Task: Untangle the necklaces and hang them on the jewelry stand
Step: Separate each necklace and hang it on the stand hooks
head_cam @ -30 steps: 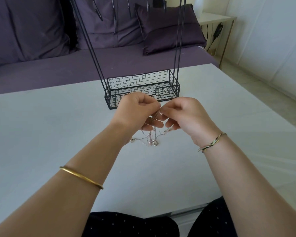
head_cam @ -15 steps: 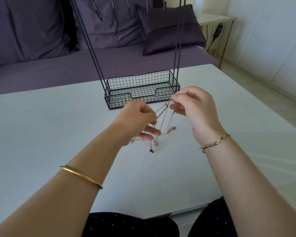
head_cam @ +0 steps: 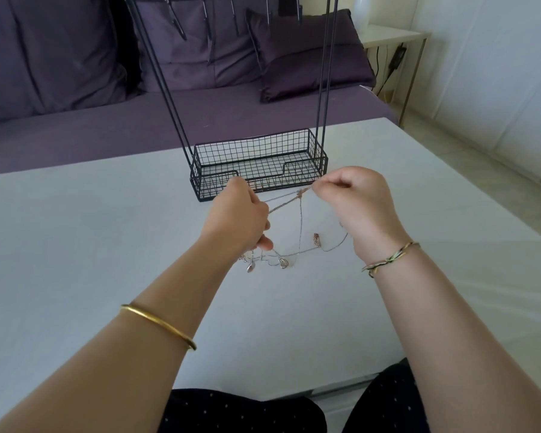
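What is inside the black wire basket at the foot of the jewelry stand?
Only the mesh floor of the wire basket shows. The left hand and right hand hide small parts of its front wall.

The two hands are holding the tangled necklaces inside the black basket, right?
Not quite. The left hand and right hand do hold the tangled necklaces, but not inside the basket. The head view shows them held in front of it, over the table.
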The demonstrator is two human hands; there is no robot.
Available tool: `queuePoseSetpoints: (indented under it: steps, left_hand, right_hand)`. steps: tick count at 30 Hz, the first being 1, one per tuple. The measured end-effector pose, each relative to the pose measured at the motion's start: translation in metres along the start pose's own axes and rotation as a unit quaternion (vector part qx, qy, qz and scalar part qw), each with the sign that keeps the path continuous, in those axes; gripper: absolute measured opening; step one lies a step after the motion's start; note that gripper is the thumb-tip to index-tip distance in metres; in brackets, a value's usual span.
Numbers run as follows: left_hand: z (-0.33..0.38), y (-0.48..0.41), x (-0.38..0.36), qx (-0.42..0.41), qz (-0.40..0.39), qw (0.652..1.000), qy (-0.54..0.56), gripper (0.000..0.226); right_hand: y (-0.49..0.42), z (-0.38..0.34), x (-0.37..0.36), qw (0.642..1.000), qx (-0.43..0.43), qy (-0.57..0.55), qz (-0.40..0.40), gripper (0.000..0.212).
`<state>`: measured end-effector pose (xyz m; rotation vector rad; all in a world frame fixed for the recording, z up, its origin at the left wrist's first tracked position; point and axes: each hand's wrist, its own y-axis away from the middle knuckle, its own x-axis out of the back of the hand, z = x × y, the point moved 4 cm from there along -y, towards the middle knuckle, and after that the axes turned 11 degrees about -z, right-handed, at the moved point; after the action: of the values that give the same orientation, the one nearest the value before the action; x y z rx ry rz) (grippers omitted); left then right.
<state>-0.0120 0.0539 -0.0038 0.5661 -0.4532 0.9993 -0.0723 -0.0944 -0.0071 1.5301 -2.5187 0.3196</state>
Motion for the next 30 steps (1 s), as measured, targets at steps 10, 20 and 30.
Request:
queuePoseSetpoints:
  steps: [10, 20, 30]
  left_hand:
    - [0.003, 0.004, -0.003, 0.012, -0.05, 0.993, 0.102, 0.008]
    - [0.005, 0.004, -0.007, -0.021, -0.063, 0.989, 0.135, 0.008]
    - [0.007, 0.002, -0.006, -0.031, -0.049, 0.984, 0.168, 0.01]
  right_hand:
    - [0.003, -0.003, -0.004, 0.997, 0.026, 0.034, -0.058, 0.009]
    - [0.002, -0.002, -0.009, 0.996, 0.014, 0.047, -0.075, 0.007]
    - [0.003, 0.001, -0.015, 0.991, -0.018, 0.073, -0.113, 0.014]
